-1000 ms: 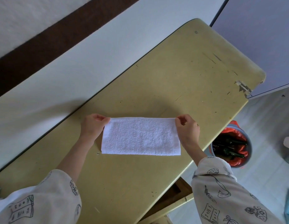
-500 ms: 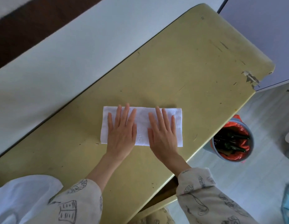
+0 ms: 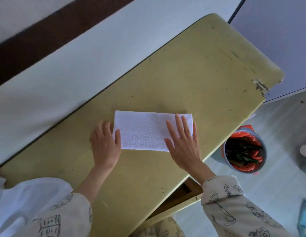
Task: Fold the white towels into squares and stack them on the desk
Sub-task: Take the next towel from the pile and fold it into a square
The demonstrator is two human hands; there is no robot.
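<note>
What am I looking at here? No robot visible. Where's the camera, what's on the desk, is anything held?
No machine: a person works with bare hands, filmed by a camera on their head looking down. On the yellow desk lies one white towel, folded into a long strip. The left hand grips the strip's left end, thumb on top and fingers at its edge. The right hand presses flat on the right end with straight fingers. Nothing is lifted. Beside the desk, on the floor, stands a bin with a red liner.

I find no legible text, brand, number or sign. My sleeves (image 3: pixel 234 207) carry drawn motifs only, no lettering. A faint pale mark shows inside the bin (image 3: pixel 244 151) beside the table (image 3: pixel 200 74), too small to read.
</note>
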